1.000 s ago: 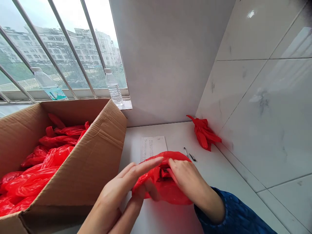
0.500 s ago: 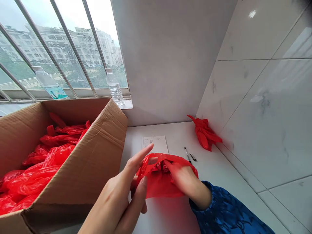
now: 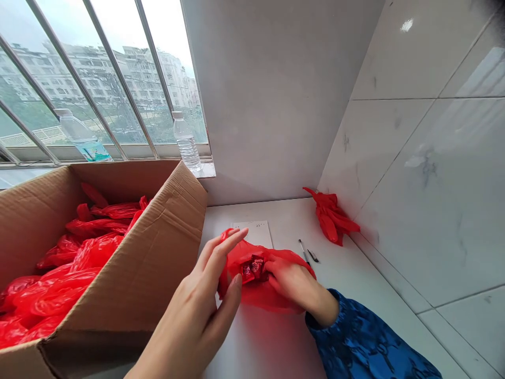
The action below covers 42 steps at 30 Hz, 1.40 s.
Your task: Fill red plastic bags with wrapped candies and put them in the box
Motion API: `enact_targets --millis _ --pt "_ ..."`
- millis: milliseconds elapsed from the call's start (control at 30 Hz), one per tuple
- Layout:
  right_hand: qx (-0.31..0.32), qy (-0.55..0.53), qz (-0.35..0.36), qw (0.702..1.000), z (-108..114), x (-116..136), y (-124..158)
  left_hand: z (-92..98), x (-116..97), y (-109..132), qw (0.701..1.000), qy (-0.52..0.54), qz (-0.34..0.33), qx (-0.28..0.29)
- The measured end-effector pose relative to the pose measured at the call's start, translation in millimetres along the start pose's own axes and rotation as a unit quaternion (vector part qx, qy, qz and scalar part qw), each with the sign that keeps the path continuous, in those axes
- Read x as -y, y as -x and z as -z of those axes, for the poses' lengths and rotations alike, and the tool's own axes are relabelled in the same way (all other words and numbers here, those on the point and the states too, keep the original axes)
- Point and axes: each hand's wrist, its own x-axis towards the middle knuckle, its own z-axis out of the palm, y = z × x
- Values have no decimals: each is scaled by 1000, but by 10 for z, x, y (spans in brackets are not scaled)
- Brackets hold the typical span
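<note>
A thin red plastic bag (image 3: 268,302) lies with its mouth open on the white tabletop in front of me. Inside it show small shiny red packets (image 3: 251,268) with light print. My right hand (image 3: 290,281), in a blue patterned sleeve, reaches into the bag from the right. Its curled fingers meet the edge of the packets, and some fingertips are hidden. At the bag's left rim is my left hand (image 3: 205,295), its fingers stretched out and the thumb apart. The bag's edge rests behind those fingers, without a grip on it.
An open cardboard box (image 3: 165,247) full of red plastic bags (image 3: 74,263) stands at the left. A knotted red bag (image 3: 333,217) sits by the tiled wall. Behind my hands are a written sheet (image 3: 258,231) and two pens (image 3: 303,250). Bottles (image 3: 186,142) stand by the barred window.
My left fingers have straightened and moved apart from the bag's rim, which has spread wider. The packets now show more clearly beside my right fingers, which stay in the bag.
</note>
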Motion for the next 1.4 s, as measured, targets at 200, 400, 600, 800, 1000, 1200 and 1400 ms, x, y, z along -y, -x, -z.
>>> enact_targets --millis 200,400,600,800,1000,1200,1400 --pt "-12 -351 79 933 402 156 193 -66 92 -123 999 -8 39 -6" --pt "-53 -515 33 855 424 194 206 -171 93 -211 992 53 45 101" --pt "-39 -508 53 859 429 169 179 -281 138 -242 985 134 42 96" --pt "-31 -526 67 847 377 158 152 -336 99 -256 978 178 36 97" --pt "-62 -479 68 873 418 182 183 -295 75 -267 980 132 27 143" --pt "-65 -245 125 959 601 186 374 -77 130 -174 997 55 57 24" --pt "19 137 27 990 243 199 277 19 32 -15 998 53 41 3"
